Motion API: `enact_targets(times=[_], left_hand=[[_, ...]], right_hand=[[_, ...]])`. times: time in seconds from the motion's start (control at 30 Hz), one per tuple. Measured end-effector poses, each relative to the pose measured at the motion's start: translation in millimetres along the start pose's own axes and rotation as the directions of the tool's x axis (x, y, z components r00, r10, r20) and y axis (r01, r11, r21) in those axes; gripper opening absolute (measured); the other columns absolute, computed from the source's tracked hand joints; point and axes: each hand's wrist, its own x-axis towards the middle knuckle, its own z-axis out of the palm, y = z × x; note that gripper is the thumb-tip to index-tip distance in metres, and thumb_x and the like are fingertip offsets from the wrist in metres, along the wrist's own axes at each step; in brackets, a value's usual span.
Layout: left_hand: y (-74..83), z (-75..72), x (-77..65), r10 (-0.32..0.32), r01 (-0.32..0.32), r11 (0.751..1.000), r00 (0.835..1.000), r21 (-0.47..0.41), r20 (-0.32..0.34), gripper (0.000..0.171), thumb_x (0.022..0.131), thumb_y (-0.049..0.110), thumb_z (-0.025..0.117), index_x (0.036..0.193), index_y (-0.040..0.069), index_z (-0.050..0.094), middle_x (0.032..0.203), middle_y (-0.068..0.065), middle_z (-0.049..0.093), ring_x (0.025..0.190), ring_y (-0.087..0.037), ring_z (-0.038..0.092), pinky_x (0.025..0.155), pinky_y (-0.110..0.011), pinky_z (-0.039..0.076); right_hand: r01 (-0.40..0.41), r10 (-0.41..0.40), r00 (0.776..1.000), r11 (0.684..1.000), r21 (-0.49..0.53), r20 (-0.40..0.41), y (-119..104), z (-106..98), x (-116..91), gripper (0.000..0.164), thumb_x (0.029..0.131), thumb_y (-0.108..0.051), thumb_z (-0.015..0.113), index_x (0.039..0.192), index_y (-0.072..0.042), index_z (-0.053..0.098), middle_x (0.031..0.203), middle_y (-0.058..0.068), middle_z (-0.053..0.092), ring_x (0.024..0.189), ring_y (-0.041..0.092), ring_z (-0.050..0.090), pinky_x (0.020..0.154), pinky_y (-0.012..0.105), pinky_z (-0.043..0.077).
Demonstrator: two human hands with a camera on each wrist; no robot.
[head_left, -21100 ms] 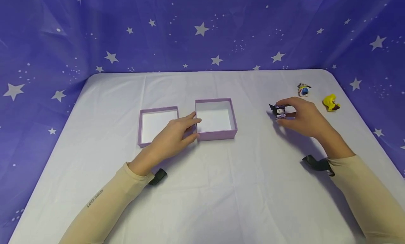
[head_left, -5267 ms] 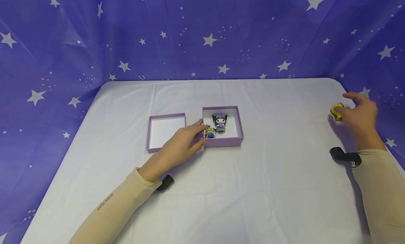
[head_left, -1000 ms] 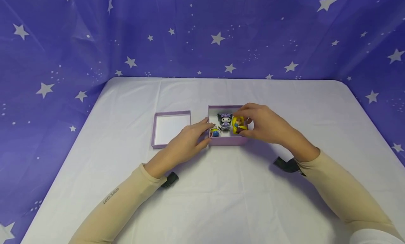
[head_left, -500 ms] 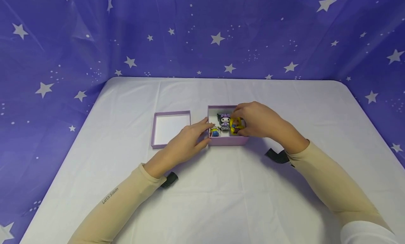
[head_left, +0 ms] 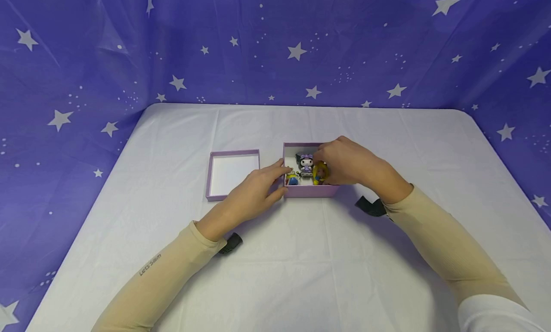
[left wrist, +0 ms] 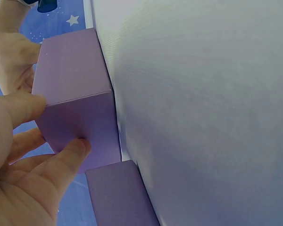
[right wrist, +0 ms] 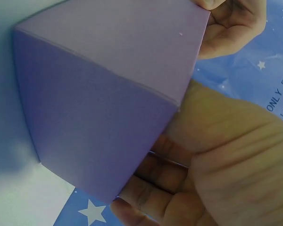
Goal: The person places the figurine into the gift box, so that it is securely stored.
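Note:
A lilac box (head_left: 310,192) with a white inside stands on the table. My left hand (head_left: 256,188) holds it at the left wall; in the left wrist view one fingertip presses the box's outer side (left wrist: 80,125) while others reach over the rim. Inside, my right hand (head_left: 355,162) grips a yellow-haired figurine (head_left: 320,173) at the right end, partly covering it. Left of that one sits a black-and-purple figurine (head_left: 306,164). A small blue-and-yellow figurine (head_left: 292,179) occupies the near left corner. In the right wrist view the box wall (right wrist: 94,113) hides the fingertips.
The shallow lilac lid (head_left: 208,176) lies inner side up, left of the box. White cloth (head_left: 297,274) covers the table, and a purple star-patterned curtain (head_left: 258,69) rises behind it. Dark wrist cameras (head_left: 371,206) hang below both sleeves.
The yellow-haired figurine came from the far right of the table into the box, after the other two. Within the last second my right hand shifted slightly left and lower with it. My left hand stayed.

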Motion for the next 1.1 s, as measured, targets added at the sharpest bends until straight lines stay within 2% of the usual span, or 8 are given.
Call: enact_targets(times=[0.2, 0.43, 0.53, 0.6, 0.77, 0.93, 1.0, 1.1], left_hand=[[1.1, -1.7, -0.4, -0.013, 0.013, 1.000, 1.000, 0.000, 0.019, 0.046, 0.095, 0.019, 0.065, 0.136, 0.002, 0.053, 0.145, -0.026, 0.043, 0.131, -0.030, 0.045, 0.107, -0.039, 0.038], [3.2, -23.2, -5.9, -0.092, 0.090, 0.995, 0.993, 0.037, 0.069, 0.065, 0.094, 0.025, 0.061, 0.149, 0.004, 0.036, 0.144, -0.018, 0.048, 0.118, -0.023, 0.057, 0.102, -0.037, 0.043], [4.4, -42.1, -9.5, -0.195, 0.195, 0.979, 0.981, 0.054, -0.012, 0.067, 0.090, 0.025, 0.058, 0.150, 0.007, 0.036, 0.137, -0.013, 0.055, 0.106, -0.022, 0.062, 0.094, -0.039, 0.048], [4.2, -55.8, -11.7, -0.280, 0.287, 0.956, 0.955, 0.060, -0.101, 0.065, 0.089, 0.028, 0.056, 0.148, 0.006, 0.040, 0.134, -0.012, 0.058, 0.110, -0.025, 0.061, 0.094, -0.042, 0.047], [-5.0, -83.0, -18.4, -0.480, 0.512, 0.853, 0.845, 0.099, -0.235, 0.064, 0.096, 0.042, 0.049, 0.138, -0.005, 0.048, 0.131, -0.024, 0.057, 0.119, -0.043, 0.053, 0.094, -0.056, 0.045], [-19.1, -85.8, -23.9, -0.665, 0.664, 0.706, 0.741, 0.245, -0.091, 0.062, 0.098, 0.049, 0.040, 0.100, -0.009, 0.059, 0.088, -0.025, 0.063, 0.074, -0.036, 0.062, 0.055, -0.045, 0.050], [-22.7, -80.6, -22.8, -0.700, 0.677, 0.681, 0.713, 0.278, -0.020, 0.062, 0.099, 0.052, 0.038, 0.085, -0.004, 0.061, 0.080, -0.021, 0.062, 0.064, -0.030, 0.058, 0.049, -0.039, 0.046], [-25.6, -72.8, -19.4, -0.711, 0.679, 0.674, 0.703, 0.293, 0.009, 0.064, 0.098, 0.056, 0.038, 0.078, 0.000, 0.061, 0.080, -0.021, 0.062, 0.062, -0.028, 0.058, 0.047, -0.036, 0.046]], right_hand=[[-0.024, 0.026, 0.999, 0.997, 0.067, -0.024, -3.6, -5.6, -1.5, 0.034, 0.074, -0.021, 0.083, 0.105, -0.010, 0.074, 0.101, 0.001, 0.069, 0.088, 0.017, 0.064, 0.085, 0.041, 0.050], [0.075, 0.036, 0.948, 0.940, 0.332, -0.316, -39.7, -14.7, -0.1, 0.040, 0.088, -0.021, 0.072, 0.123, -0.004, 0.065, 0.112, 0.007, 0.065, 0.093, 0.019, 0.061, 0.083, 0.037, 0.050], [0.129, 0.063, 0.915, 0.889, 0.439, -0.397, -65.5, -10.4, 4.2, 0.048, 0.090, -0.020, 0.066, 0.134, -0.004, 0.055, 0.123, 0.006, 0.061, 0.102, 0.018, 0.059, 0.088, 0.035, 0.048], [0.123, 0.106, 0.916, 0.844, 0.523, -0.387, -83.2, -5.9, 7.1, 0.057, 0.090, -0.022, 0.064, 0.142, -0.007, 0.047, 0.132, 0.006, 0.056, 0.109, 0.019, 0.058, 0.092, 0.035, 0.048], [0.018, 0.191, 0.964, 0.645, 0.764, -0.183, -124.4, 5.5, 16.5, 0.083, 0.089, -0.034, 0.065, 0.156, -0.013, 0.021, 0.158, 0.004, 0.026, 0.136, 0.023, 0.039, 0.109, 0.038, 0.034], [-0.186, 0.268, 0.960, 0.399, 0.898, 0.080, -149.5, 21.0, 33.9, 0.100, 0.087, -0.043, 0.063, 0.157, -0.011, -0.001, 0.163, 0.004, -0.007, 0.147, 0.015, -0.006, 0.117, 0.042, 0.005], [-0.250, 0.307, 0.938, 0.283, 0.926, 0.159, -154.8, 27.0, 39.3, 0.102, 0.086, -0.042, 0.064, 0.157, -0.010, -0.003, 0.162, 0.005, -0.012, 0.146, 0.015, -0.010, 0.117, 0.043, 0.001], [-0.274, 0.344, 0.916, 0.160, 0.948, 0.207, -158.5, 32.2, 43.2, 0.100, 0.086, -0.036, 0.065, 0.157, -0.010, 0.000, 0.162, 0.007, -0.010, 0.146, 0.017, -0.008, 0.117, 0.043, 0.002]])
